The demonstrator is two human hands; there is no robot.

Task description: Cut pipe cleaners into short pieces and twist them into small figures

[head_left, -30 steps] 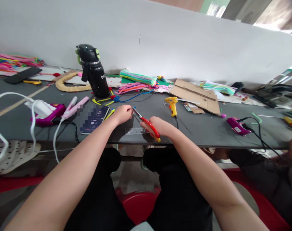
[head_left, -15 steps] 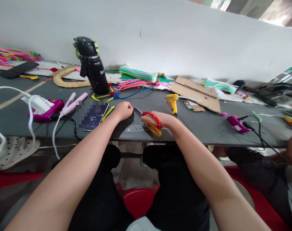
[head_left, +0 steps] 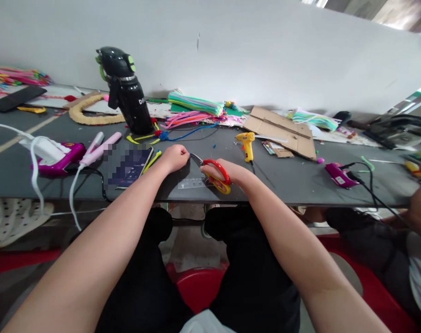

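Red-and-yellow-handled metal scissors (head_left: 223,169) sit over the grey table (head_left: 286,181), clamped in the fingers of the bare right hand (head_left: 234,171), loops spread wider than a second ago, tips by the left hand (head_left: 177,157), whose fingers curl together, any grip hidden

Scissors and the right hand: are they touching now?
Touching. The head view shows it: the right hand grips the scissors by their red and yellow handles.

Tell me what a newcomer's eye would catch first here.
Probably the red-and-yellow scissors in the right hand, pointing toward the left hand. Then the tall black bottle, left of centre, and the yellow glue gun beyond the right hand.
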